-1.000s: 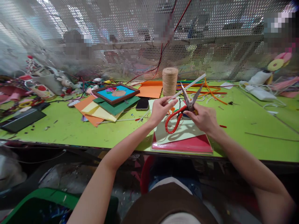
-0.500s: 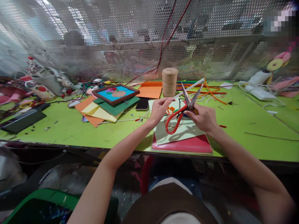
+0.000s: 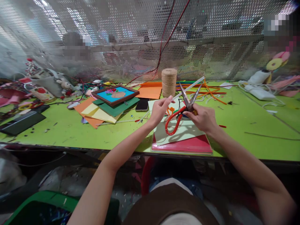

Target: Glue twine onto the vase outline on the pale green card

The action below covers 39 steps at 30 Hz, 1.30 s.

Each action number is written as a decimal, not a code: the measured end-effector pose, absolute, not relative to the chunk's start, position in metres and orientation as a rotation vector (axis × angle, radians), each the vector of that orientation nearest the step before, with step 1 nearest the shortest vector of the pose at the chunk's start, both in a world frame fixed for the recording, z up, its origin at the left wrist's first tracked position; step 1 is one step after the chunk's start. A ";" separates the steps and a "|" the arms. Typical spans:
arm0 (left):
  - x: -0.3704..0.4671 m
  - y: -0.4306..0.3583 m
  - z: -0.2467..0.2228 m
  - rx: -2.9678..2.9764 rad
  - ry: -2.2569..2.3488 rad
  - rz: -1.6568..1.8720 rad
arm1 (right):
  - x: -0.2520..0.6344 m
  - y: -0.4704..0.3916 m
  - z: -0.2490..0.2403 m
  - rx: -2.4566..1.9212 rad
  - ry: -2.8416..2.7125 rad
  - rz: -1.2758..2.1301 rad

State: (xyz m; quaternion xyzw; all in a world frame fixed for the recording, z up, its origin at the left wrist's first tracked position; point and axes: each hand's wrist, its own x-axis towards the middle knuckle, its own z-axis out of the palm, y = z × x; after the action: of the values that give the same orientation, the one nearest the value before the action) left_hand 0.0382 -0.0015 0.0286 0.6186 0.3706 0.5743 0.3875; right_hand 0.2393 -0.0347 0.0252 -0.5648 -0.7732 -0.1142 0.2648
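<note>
Far left: a dark, flat device [image 3: 23,121] rests on the green table [image 3: 70,132], in front of a gray bucket [image 3: 48,85] ringed by trinkets.
Framed picture: a brown-edged blue panel [image 3: 114,94] lies atop fanned papers [image 3: 93,113], a black phone [image 3: 142,105] just beside them.
Left hand: the fingers [image 3: 160,110] pinch the near end of a white strip [image 3: 191,86].
White strip: it slants up and right, away from the left hand toward the scissors' open blades; which passes in front is unclear.
Twine spool: it stands upright [image 3: 169,83] beyond the hands.
Below the hands: a pale sheet [image 3: 181,134] covers part of a red folder [image 3: 182,146].
Right hand: it grips [image 3: 203,117] red-handled scissors [image 3: 188,105], blades spread upward.
Behind the blades: loose orange stems [image 3: 214,93] clutter the tabletop.
Far right: white cords [image 3: 277,99] trail near a white block [image 3: 260,92].
</note>
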 end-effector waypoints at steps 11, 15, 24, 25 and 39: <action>0.040 0.005 0.024 1.549 0.792 1.323 | 0.240 -0.032 0.022 -1.536 -2.167 -0.318; 0.041 -0.001 0.027 1.526 0.715 1.184 | 0.241 -0.031 0.022 -1.550 -2.158 -0.311; 0.041 0.002 0.026 1.484 0.670 1.201 | 0.241 -0.030 0.025 -1.608 -2.153 -0.287; 0.041 0.003 0.025 1.461 0.694 1.230 | 0.241 -0.030 0.025 -1.611 -2.157 -0.287; 0.041 0.002 0.030 1.429 0.797 1.220 | 0.240 -0.030 0.024 -1.581 -2.282 -0.348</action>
State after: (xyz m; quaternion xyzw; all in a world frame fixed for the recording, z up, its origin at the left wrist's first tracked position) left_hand 0.0409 0.0017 0.0305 0.5966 0.3329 0.5096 0.5229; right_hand 0.2401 -0.0299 0.0235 -0.5568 -0.8036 -0.1225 0.1710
